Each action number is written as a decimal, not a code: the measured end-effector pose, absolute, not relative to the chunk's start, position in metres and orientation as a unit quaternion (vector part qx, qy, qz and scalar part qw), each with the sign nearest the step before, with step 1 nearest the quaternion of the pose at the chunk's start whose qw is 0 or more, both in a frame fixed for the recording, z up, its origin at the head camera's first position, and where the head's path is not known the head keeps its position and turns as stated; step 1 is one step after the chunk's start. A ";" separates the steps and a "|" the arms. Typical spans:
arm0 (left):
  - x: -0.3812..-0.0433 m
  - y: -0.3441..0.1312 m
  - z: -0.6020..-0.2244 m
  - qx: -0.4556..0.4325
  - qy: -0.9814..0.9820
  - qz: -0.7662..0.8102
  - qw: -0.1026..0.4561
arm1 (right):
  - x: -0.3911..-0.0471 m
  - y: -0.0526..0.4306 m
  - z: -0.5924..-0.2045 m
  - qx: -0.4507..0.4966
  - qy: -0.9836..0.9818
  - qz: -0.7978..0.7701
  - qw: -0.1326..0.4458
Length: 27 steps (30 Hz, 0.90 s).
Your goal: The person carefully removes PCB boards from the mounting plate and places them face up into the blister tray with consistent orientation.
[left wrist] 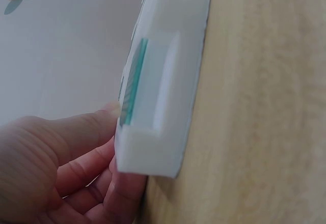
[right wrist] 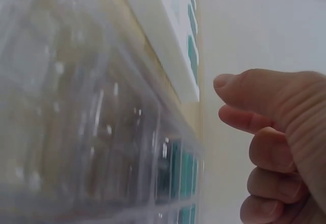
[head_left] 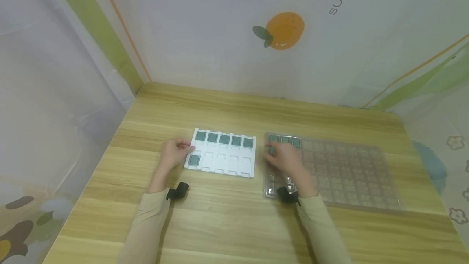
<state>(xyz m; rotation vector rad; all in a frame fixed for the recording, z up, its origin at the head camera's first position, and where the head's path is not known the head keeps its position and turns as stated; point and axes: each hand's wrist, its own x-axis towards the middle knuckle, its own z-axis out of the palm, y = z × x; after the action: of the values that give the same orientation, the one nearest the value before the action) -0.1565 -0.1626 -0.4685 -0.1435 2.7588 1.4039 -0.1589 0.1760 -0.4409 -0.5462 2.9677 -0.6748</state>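
Head: backdrop (head_left: 205,44) reads "SUMME"; left hand (head_left: 174,152) pinches white tray (head_left: 221,160).

Left grip (head_left: 174,152) on white tray (head_left: 233,164), right grip (head_left: 287,158) over clear tray (head_left: 346,170)

Orange print (head_left: 285,30) on pale backdrop (head_left: 205,44) behind wooden table (head_left: 220,227)

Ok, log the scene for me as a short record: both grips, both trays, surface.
Left grip: pinches the white tray's left edge
Right grip: over the clear tray's left end, no piece visible in the fingers
White tray: far row, five green pieces; near row, one piece at the left, four bare slots
Clear tray: right of the white tray; green pieces at its far left corner, full count hidden by the hand
Surface: wood-grain table
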 end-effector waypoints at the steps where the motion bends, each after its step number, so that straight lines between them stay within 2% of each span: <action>1: -0.156 -0.163 -0.469 -0.045 0.890 0.453 0.020 | -0.158 0.174 -0.441 -0.179 0.959 -0.220 0.025; 14: -0.157 -0.164 -0.469 -0.040 0.892 0.450 0.021 | -0.151 0.150 -0.438 -0.192 0.954 -0.230 0.027; 23: -0.157 -0.165 -0.471 -0.044 0.890 0.453 0.023 | -0.146 0.130 -0.434 -0.185 0.950 -0.243 0.061; 27: -0.157 -0.164 -0.470 -0.044 0.889 0.454 0.022 | -0.146 0.123 -0.434 -0.203 0.947 -0.243 0.049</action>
<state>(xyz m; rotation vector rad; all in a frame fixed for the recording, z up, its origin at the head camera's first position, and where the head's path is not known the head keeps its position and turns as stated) -0.1567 -0.1645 -0.4700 -0.1362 2.7555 1.4079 -0.1462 0.1230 -0.4337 -0.6195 2.8853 -0.7406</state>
